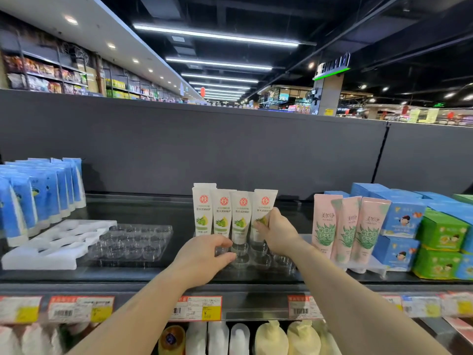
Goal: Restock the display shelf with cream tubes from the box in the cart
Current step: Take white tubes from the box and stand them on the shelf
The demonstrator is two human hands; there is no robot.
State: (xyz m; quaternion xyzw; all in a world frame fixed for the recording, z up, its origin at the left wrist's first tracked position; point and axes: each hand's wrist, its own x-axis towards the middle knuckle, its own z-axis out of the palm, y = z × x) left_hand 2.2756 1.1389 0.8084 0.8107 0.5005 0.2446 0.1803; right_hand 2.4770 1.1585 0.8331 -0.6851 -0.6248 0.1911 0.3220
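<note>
Centre frame: your right hand (pixel 277 233) grips fourth tube (pixel 263 213) mid-body, seating it in clear tray (pixel 261 257); left hand (pixel 207 260) curls on tray edge. Tube likely light, soft, tippy; hold low, don't squeeze.

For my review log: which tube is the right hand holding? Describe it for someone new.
On the black top shelf, find the middle row of four white tubes with lime pictures. The right hand grips the rightmost tube, which tilts while the others stand upright.

The right hand (pixel 277 233) covers the lower part of the rightmost cream tube (pixel 263 208). Price labels (pixel 195 308) along the bottom are blurred (print unreadable). Blue tubes (pixel 15 208) are cut off at the left edge.
</note>
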